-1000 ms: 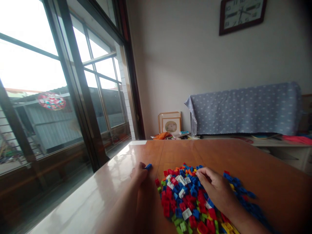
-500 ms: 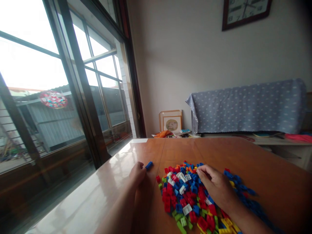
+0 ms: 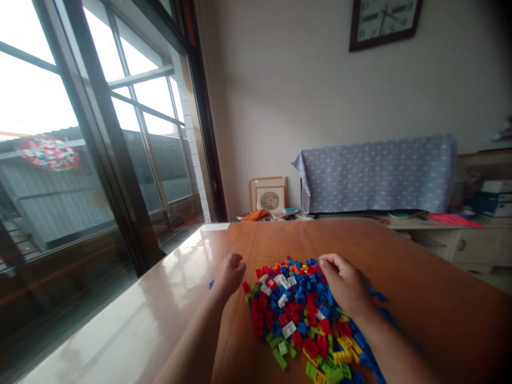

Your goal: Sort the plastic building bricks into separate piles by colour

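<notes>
On near part of brown table point(image 3: 288, 242), brick pile point(image 3: 296, 308), loose and mixed: green + yellow pcs nearest, mostly red, blue, white thru middle, some orange toward far edge. Btwn the two forearms, just R of centre. At L side of pile, just apart from it, L hand point(image 3: 231, 273), fingers curled in; cannot tell if clenched on smth or bare inside. Beside L wrist, on side away from pile, small blue pc point(image 3: 211, 284), flat on table. At far R edge of pile, R hand point(image 3: 347, 282), thumb + forefinger tips close together; cannot tell if grasping a brick. Past R forearm, more blue bricks point(image 3: 378, 294), partly hidden by arm. At table's far L corner, white sheet point(image 3: 216, 226). Beyond table, low cabinet point(image 3: 476, 245) w/ red cloth point(image 3: 456, 219) on top, plus blue-grey patterned cloth point(image 3: 376, 176) draped over smth large. L of that, framed pics point(image 3: 270, 200) and orange item point(image 3: 256, 215). High on wall, R of centre, clock point(image 3: 386, 21), top cut off. Along L side, dark window frame point(image 3: 130, 213), w/ round colourful sticker point(image 3: 50, 153) on glass; outside, corrugated panels point(image 3: 60, 210).
</notes>
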`<state>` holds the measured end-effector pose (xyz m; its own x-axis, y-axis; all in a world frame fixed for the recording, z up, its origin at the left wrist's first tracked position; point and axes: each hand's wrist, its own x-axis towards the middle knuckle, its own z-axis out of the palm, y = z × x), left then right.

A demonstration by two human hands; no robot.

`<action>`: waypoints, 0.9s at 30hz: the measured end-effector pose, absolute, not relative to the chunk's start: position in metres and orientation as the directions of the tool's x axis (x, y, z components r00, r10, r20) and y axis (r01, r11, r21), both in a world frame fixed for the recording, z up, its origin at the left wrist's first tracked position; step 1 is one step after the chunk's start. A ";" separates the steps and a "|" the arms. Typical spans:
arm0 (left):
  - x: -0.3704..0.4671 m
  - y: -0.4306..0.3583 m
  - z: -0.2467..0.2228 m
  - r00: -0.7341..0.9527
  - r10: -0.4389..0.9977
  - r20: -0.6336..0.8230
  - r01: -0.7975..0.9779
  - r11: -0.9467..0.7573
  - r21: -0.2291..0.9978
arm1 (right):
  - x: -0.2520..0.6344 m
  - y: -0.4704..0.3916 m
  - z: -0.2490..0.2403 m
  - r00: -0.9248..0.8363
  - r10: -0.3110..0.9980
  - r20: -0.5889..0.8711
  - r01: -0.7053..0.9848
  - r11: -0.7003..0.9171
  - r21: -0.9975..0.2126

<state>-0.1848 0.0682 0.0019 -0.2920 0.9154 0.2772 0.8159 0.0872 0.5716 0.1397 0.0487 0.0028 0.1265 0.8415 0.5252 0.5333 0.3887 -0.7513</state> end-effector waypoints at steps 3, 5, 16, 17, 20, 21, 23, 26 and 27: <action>-0.154 0.057 0.001 -0.227 0.941 0.250 0.806 0.038 0.590 | 0.150 0.059 0.000 0.193 0.825 0.531 0.549 0.358 -0.755; -0.135 0.046 -0.001 -0.151 0.968 0.202 0.811 0.004 0.585 | 0.158 0.064 -0.002 0.218 0.812 0.541 0.596 0.328 -0.733; -0.097 0.021 -0.020 0.119 0.980 0.162 0.824 -0.188 0.535 | 0.139 0.054 -0.013 -0.190 0.926 0.326 0.804 0.338 -0.490; -0.096 0.021 -0.021 0.145 0.972 0.187 0.817 -0.224 0.532 | 0.135 0.051 -0.014 -0.238 0.922 0.306 0.806 0.363 -0.468; -0.095 0.022 -0.021 0.212 0.938 0.274 0.789 -0.330 0.518 | 0.126 0.044 -0.016 -0.354 0.901 0.251 0.796 0.431 -0.424; -0.095 0.022 -0.021 0.222 0.929 0.296 0.783 -0.351 0.513 | 0.125 0.042 -0.016 -0.370 0.898 0.239 0.793 0.439 -0.424; -0.094 0.022 -0.020 0.240 0.918 0.317 0.772 -0.378 0.510 | 0.123 0.041 -0.015 -0.365 0.903 0.228 0.790 0.430 -0.438; -0.093 0.023 -0.018 0.266 0.905 0.333 0.737 -0.413 0.535 | 0.124 0.040 -0.011 -0.321 0.914 0.250 0.788 0.404 -0.465; -0.093 0.024 -0.017 0.272 0.900 0.340 0.722 -0.425 0.546 | 0.124 0.041 -0.009 -0.311 0.914 0.262 0.788 0.402 -0.467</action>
<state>-0.0928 0.0237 -0.0172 0.2723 0.9000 0.3404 0.7222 -0.4249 0.5457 0.1244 0.0406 -0.0094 -0.3107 0.9136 0.2621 0.7878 0.4018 -0.4668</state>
